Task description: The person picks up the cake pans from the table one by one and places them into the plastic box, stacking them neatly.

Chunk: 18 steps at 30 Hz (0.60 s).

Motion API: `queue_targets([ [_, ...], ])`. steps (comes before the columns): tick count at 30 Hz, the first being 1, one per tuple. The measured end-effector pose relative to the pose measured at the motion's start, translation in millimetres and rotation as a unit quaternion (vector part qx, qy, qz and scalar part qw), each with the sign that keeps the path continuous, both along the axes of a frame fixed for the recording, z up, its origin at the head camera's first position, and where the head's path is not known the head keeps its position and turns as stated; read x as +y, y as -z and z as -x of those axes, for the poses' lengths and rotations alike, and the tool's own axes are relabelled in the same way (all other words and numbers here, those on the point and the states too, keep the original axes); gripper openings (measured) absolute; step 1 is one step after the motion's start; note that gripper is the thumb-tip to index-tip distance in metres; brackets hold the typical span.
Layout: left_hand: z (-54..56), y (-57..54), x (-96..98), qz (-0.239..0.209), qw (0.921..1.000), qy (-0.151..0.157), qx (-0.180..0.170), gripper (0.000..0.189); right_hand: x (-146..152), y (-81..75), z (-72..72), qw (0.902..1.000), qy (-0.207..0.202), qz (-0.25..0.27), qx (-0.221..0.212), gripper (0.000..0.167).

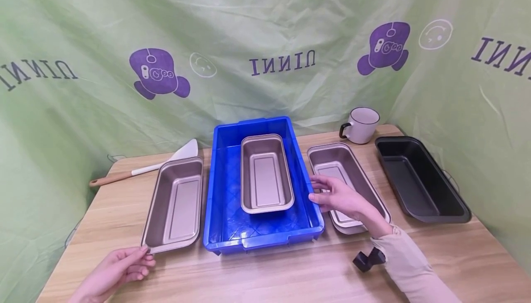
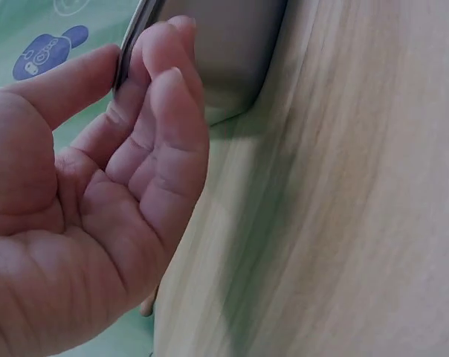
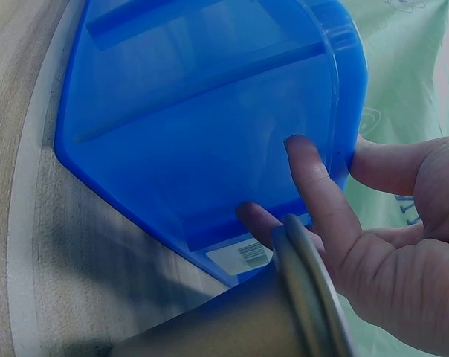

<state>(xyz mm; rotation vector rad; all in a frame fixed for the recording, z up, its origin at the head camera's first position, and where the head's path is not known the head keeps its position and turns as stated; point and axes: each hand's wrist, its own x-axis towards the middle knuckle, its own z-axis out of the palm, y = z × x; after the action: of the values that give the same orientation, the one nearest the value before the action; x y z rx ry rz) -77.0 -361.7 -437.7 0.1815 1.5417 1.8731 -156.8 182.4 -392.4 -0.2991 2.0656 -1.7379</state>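
At the left, my left hand (image 1: 114,273) pinches the near corner of a bronze-coloured loaf pan (image 1: 182,206) between thumb and fingers. That pan's rim and side (image 2: 236,56) show close up in the left wrist view. A blue plastic bin (image 1: 226,246) stands in the middle, with another bronze loaf pan (image 1: 267,178) inside it. My right hand (image 1: 342,197) holds the bin's right rim, thumb at the edge and fingers along the outer wall (image 3: 210,141). Under that hand are stacked bronze loaf pans (image 1: 369,185), their doubled rims (image 3: 302,275) beside the fingers.
A black loaf pan (image 1: 421,181) lies at the far right. Behind the stacked pans stands a white mug (image 1: 363,125) with a dark handle. A spatula with a wooden handle (image 1: 109,178) lies at the back left. A green printed cloth (image 1: 265,26) hangs behind the wooden table (image 1: 265,277).
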Motion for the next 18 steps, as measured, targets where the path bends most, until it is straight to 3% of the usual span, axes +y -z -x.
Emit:
queue_targets([
  [6,1.7,2.8,4.7,-0.013,0.9997,-0.019,-0.012,0.038,0.3,1.9,0.3,1.0,0.0,0.0,-0.001,0.064],
  [12,-2.1,5.9,6.6,-0.102,0.9935,-0.017,-0.047,0.043,-2.7,2.8,2.6,0.9999,-0.012,0.007,-0.001,0.065],
  [18,-1.9,8.0,13.1,-0.149,0.9875,-0.024,-0.047,0.048,-1.2,1.0,1.6,1.0,-0.005,0.006,-0.003,0.064],
])
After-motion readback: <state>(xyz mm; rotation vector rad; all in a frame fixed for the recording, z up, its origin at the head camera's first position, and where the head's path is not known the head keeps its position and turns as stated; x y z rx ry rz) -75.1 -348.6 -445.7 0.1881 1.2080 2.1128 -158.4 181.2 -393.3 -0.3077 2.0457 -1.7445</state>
